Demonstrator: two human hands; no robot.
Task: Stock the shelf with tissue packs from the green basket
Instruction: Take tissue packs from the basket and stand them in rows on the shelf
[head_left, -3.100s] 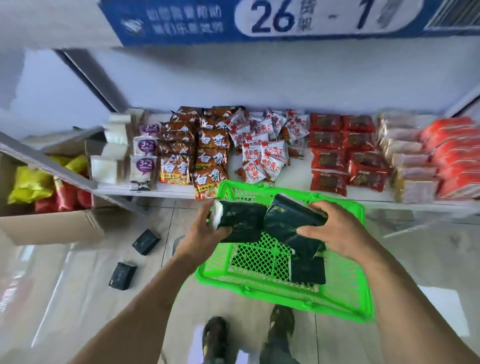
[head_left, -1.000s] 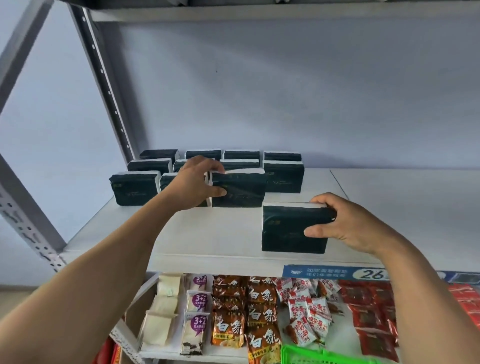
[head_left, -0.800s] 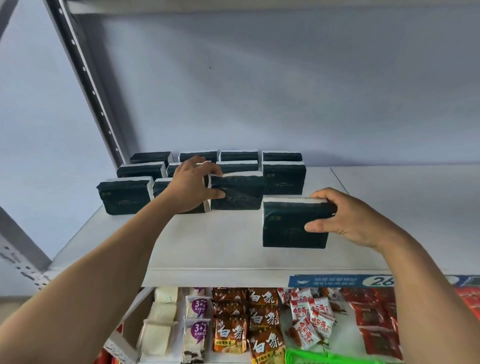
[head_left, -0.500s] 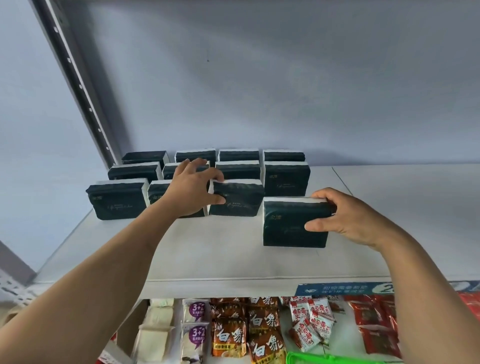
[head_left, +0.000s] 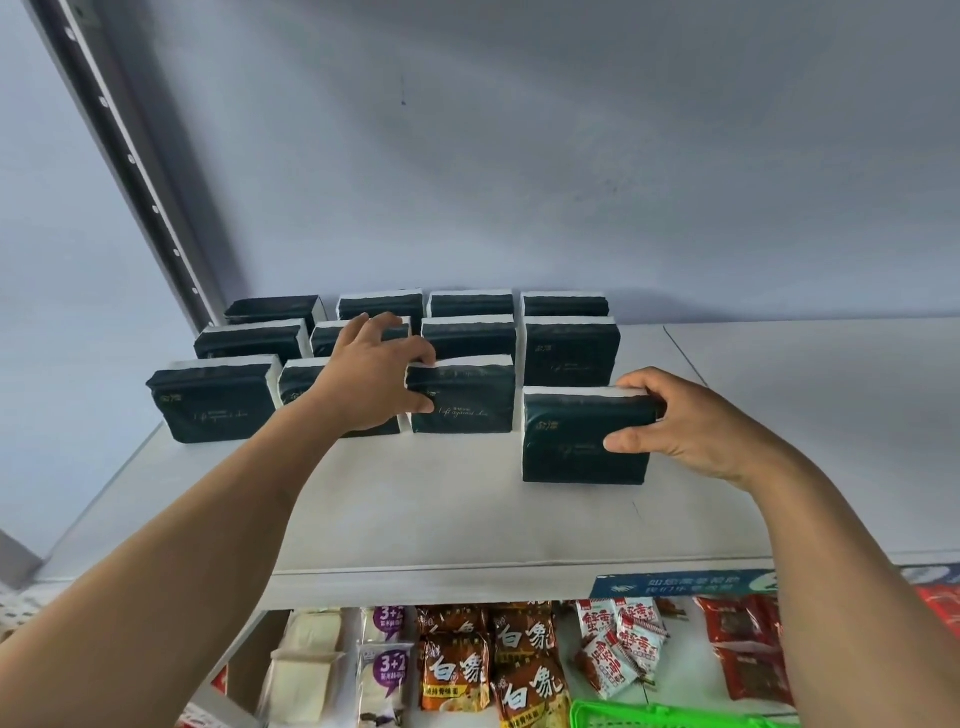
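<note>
Dark green tissue packs stand upright in rows on the white upper shelf (head_left: 441, 525). My left hand (head_left: 371, 379) grips the left end of one pack (head_left: 467, 400) in the front row, which stands on the shelf between its neighbours. My right hand (head_left: 691, 423) holds another pack (head_left: 569, 441) by its right end; it stands on the shelf, slightly nearer to me than the row. Only the rim of the green basket (head_left: 670, 713) shows at the bottom edge.
The shelf stretches bare to the right of the packs (head_left: 810, 415). A perforated metal upright (head_left: 130, 156) rises at the left. Below, the lower shelf holds snack packets (head_left: 498, 670) and a blue price strip (head_left: 680, 582).
Since three seconds ago both hands lifted packs from the basket up to the shelf. Over the last second the hands have hardly moved; the view tilted up a little.
</note>
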